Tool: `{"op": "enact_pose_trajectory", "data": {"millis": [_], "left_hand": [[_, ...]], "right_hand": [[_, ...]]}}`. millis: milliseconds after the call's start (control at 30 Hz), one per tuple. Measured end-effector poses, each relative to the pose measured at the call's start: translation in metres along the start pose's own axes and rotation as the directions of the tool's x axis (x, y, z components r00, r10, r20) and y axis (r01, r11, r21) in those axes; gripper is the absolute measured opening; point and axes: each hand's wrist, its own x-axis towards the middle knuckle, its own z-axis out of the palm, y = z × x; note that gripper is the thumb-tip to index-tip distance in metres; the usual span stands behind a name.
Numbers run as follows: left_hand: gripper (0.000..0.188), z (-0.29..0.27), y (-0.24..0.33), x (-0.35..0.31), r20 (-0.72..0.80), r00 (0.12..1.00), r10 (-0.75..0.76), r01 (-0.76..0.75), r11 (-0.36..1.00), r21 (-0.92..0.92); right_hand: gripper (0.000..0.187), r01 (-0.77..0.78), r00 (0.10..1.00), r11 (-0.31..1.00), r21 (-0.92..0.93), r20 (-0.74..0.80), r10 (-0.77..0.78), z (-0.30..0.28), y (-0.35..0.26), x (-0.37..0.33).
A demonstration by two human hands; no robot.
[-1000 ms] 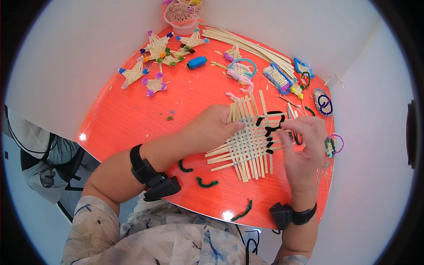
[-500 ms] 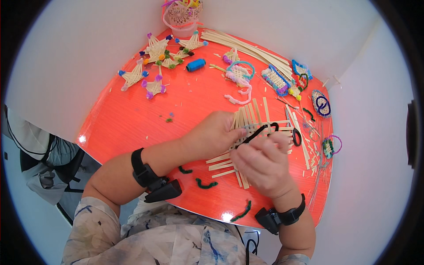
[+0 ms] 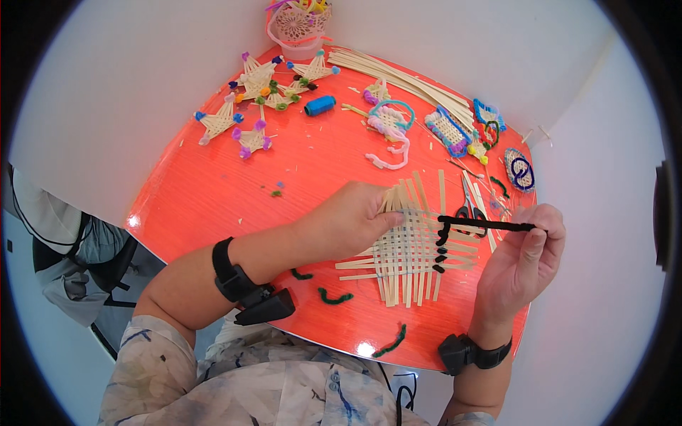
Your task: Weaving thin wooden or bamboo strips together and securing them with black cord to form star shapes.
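Note:
My left hand (image 3: pixel 362 221) pinches the upper left edge of a mat woven from pale bamboo strips (image 3: pixel 406 248), thumb on top. Loose strip ends stick out all round it. A black pipe cleaner (image 3: pixel 486 224) is laced along the mat's right side, showing as a row of short black stitches. Its free length runs nearly straight to the right, where my right hand (image 3: pixel 524 259) grips the end between thumb and fingers. Behind this stretch lie dark-handled scissors (image 3: pixel 466 211) on the red table.
Short green pipe cleaner pieces (image 3: pixel 335 297) lie near the front edge of the red table (image 3: pixel 213 192). Star-shaped woven pieces (image 3: pixel 217 121), a blue thread spool (image 3: pixel 320 106) and a pink basket (image 3: pixel 300 28) are at the back left. Bamboo strips (image 3: pixel 405 79) and small trimmed weavings (image 3: pixel 449 131) lie farther right.
My right hand has moved right, away from the mat, drawing the black pipe cleaner out straight. The mat, its black stitches and the scissors now show more. My left hand keeps its hold.

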Motion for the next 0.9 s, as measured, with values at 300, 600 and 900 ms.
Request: {"op": "enact_pose_trajectory", "data": {"millis": [300, 600, 900], "left_hand": [[0.021, -0.005, 0.007, -0.002, 0.043, 0.998, -0.045, 0.041, 0.994, 0.097], [0.021, -0.006, -0.006, 0.002, -0.075, 0.993, -0.091, 0.095, 0.994, 0.052], [0.021, -0.007, -0.005, 0.001, -0.179, 0.984, -0.009, 0.006, 1.0, -0.019]], "right_hand": [[0.016, -0.248, 0.954, 0.955, 0.163, -0.13, 0.27, 0.001, 0.006, 0.0], [0.028, 0.201, 0.944, 0.894, -0.4, 0.324, -0.067, 0.011, -0.004, -0.005], [0.035, 0.333, 0.93, 0.602, -0.726, 0.358, -0.083, 0.02, 0.005, -0.004]]}}
